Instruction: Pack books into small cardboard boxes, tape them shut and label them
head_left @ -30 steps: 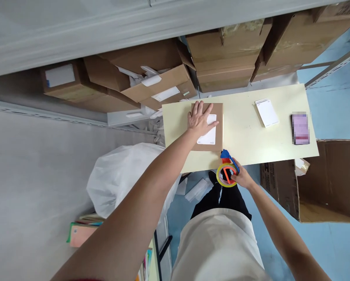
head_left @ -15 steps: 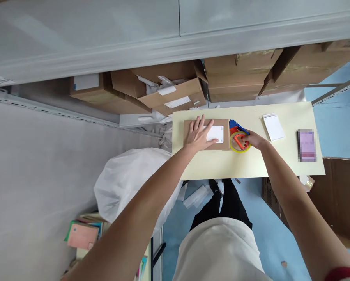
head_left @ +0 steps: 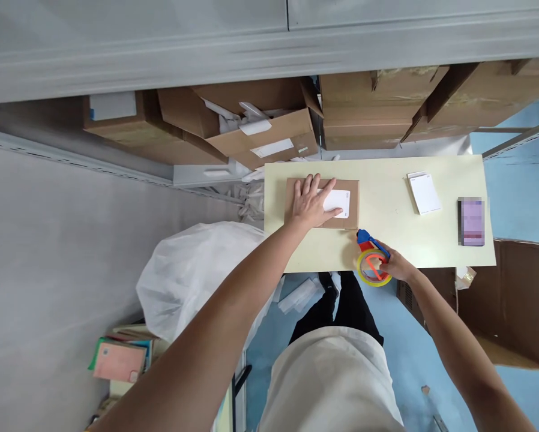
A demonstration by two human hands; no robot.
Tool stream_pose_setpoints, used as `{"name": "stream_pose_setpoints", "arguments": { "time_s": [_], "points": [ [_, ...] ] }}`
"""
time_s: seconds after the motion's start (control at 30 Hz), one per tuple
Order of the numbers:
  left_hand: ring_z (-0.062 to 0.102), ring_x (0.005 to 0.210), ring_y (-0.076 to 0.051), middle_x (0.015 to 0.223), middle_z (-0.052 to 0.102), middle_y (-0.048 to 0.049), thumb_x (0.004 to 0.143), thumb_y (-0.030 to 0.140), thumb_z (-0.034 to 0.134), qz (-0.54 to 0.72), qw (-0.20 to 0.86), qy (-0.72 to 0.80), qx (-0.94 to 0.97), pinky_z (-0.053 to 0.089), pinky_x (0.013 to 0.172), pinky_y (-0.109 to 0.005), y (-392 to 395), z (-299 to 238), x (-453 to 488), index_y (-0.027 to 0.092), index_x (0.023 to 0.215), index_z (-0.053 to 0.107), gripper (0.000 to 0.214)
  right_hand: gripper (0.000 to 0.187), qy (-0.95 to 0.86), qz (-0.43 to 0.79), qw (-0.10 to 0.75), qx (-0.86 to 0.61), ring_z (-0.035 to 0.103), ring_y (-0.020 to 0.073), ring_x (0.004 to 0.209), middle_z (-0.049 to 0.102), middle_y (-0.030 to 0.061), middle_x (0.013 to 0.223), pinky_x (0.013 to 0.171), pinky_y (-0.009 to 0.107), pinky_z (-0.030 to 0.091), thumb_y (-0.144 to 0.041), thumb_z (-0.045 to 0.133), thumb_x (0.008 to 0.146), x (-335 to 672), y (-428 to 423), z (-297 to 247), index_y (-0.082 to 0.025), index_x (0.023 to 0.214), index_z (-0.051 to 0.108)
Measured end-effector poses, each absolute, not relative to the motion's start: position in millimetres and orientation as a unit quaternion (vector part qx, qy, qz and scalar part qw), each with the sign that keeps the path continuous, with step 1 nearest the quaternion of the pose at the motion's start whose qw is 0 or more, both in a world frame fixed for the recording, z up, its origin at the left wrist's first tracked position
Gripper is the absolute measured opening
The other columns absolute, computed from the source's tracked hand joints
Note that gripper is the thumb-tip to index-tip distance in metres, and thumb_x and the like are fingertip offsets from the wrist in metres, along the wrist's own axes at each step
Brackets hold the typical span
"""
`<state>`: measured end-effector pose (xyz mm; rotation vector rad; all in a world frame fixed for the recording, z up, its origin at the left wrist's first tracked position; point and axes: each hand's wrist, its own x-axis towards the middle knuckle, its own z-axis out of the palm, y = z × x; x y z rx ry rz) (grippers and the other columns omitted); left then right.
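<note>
A small brown cardboard box (head_left: 296,210) lies on the pale yellow table (head_left: 382,180), with a white label (head_left: 340,203) on its top. My left hand (head_left: 309,203) rests spread on the box, fingers apart, partly over the label. In my right hand (head_left: 396,264) is a tape dispenser (head_left: 365,239), blue and red, carrying a yellow-edged roll of tape. It is held over the table's near edge, its blue head close to the box's near right corner. I cannot tell whether tape runs between the two.
A stack of white cards (head_left: 424,193) and a blurred purple packet (head_left: 472,222) lie at the table's right. Cardboard boxes (head_left: 364,114) fill the shelf behind. A large white plastic bag (head_left: 197,264) bulges at the left. An open carton (head_left: 508,300) stands below right.
My right hand has drawn the tape dispenser from the box's right side toward me, to the table's near edge. My left hand stays spread on the box.
</note>
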<state>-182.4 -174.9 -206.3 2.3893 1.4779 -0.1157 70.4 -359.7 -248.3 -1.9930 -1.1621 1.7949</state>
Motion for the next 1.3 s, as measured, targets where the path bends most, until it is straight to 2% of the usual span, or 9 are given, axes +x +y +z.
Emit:
{"name": "stream_pose_setpoints", "arguments": {
  "time_s": [0.23, 0.5, 0.6, 0.73, 0.83, 0.93, 1.1, 1.2, 1.3],
  "points": [
    [0.015, 0.147, -0.038, 0.161, 0.020, -0.0115, 0.082, 0.067, 0.052, -0.032, 0.163, 0.515, 0.841, 0.004, 0.116, -0.057, -176, -205, -182, 0.029, 0.153, 0.026, 0.084, 0.091, -0.518, 0.500, -0.033, -0.694, 0.066, 0.0207, 0.085, 0.068, 0.0087, 0.106, 0.070, 0.031, 0.051, -0.005, 0.057, 0.065, 75, -334, -223, -0.023, 0.151, 0.032],
    [0.014, 0.147, -0.041, 0.160, 0.024, -0.0138, 0.077, 0.060, 0.066, 0.032, 0.199, 0.525, 0.827, 0.003, 0.115, -0.062, -170, -214, -176, 0.025, 0.150, 0.035, 0.086, 0.070, -0.686, 0.312, -0.133, -0.643, 0.063, 0.0304, 0.097, 0.062, 0.0154, 0.111, 0.075, 0.035, 0.048, -0.017, 0.061, 0.079, 38, -347, -193, -0.029, 0.146, 0.042],
    [0.012, 0.148, -0.041, 0.160, 0.022, -0.0168, 0.078, 0.056, 0.068, 0.066, 0.261, 0.505, 0.820, 0.005, 0.115, -0.065, -163, -213, -185, 0.018, 0.150, 0.033, 0.089, 0.075, -0.660, 0.328, -0.048, -0.674, 0.064, 0.0271, 0.090, 0.062, 0.0129, 0.107, 0.077, 0.035, 0.049, -0.030, 0.062, 0.080, 28, -373, -172, -0.025, 0.150, 0.034],
    [0.017, 0.148, -0.035, 0.156, 0.032, -0.0183, 0.084, 0.057, 0.059, 0.232, 0.354, 0.481, 0.768, 0.019, 0.118, -0.058, -192, -189, -212, 0.012, 0.148, 0.030, 0.084, 0.084, -0.589, 0.360, 0.166, -0.704, 0.062, 0.0274, 0.102, 0.060, 0.0112, 0.118, 0.086, 0.041, 0.050, -0.036, 0.060, 0.080, 29, -411, -152, -0.023, 0.153, 0.021],
    [0.045, 0.135, -0.031, 0.141, 0.052, -0.0153, 0.085, 0.056, 0.059, 0.360, 0.353, 0.476, 0.721, 0.034, 0.114, -0.052, -257, -161, -224, 0.020, 0.131, 0.050, 0.059, 0.083, -0.560, 0.341, 0.301, -0.693, 0.061, 0.0267, 0.105, 0.058, 0.0118, 0.122, 0.087, 0.044, 0.051, -0.031, 0.055, 0.081, 17, -429, -145, -0.022, 0.153, 0.015],
    [0.064, 0.108, -0.029, 0.115, 0.067, -0.0109, 0.078, 0.050, 0.068, 0.343, 0.475, 0.484, 0.649, 0.053, 0.092, -0.049, -328, -134, -216, 0.023, 0.109, 0.062, 0.042, 0.081, -0.568, 0.279, 0.391, -0.668, 0.062, 0.0262, 0.102, 0.061, 0.0119, 0.117, 0.088, 0.046, 0.052, -0.028, 0.053, 0.083, -10, -434, -135, -0.022, 0.153, 0.014],
    [0.070, 0.094, -0.025, 0.115, 0.068, -0.0128, 0.065, 0.042, 0.082, 0.378, 0.691, 0.441, 0.431, 0.057, 0.081, -0.038, -375, -92, -185, 0.019, 0.106, 0.065, 0.050, 0.053, -0.608, 0.130, 0.413, -0.665, 0.062, 0.0312, 0.113, 0.065, 0.0126, 0.118, 0.099, 0.057, 0.042, -0.030, 0.052, 0.088, -53, -428, -118, -0.030, 0.139, 0.039],
    [0.070, 0.087, -0.022, 0.108, 0.069, -0.0100, 0.056, 0.035, 0.088, 0.425, 0.721, 0.432, 0.336, 0.058, 0.077, -0.035, -369, -72, -178, 0.018, 0.097, 0.065, 0.051, 0.040, -0.647, 0.097, 0.371, -0.659, 0.064, 0.0346, 0.110, 0.069, 0.0124, 0.114, 0.102, 0.066, 0.033, -0.030, 0.054, 0.088, -60, -420, -114, -0.031, 0.127, 0.049],
    [0.070, 0.082, -0.019, 0.105, 0.069, -0.0079, 0.049, 0.025, 0.091, 0.451, 0.723, 0.441, 0.283, 0.058, 0.073, -0.032, -355, -62, -176, 0.018, 0.095, 0.064, 0.054, 0.045, -0.686, 0.094, 0.378, -0.614, 0.065, 0.0353, 0.108, 0.069, 0.0128, 0.111, 0.102, 0.067, 0.035, -0.036, 0.058, 0.086, -50, -407, -109, -0.030, 0.129, 0.046]
  ]
}}
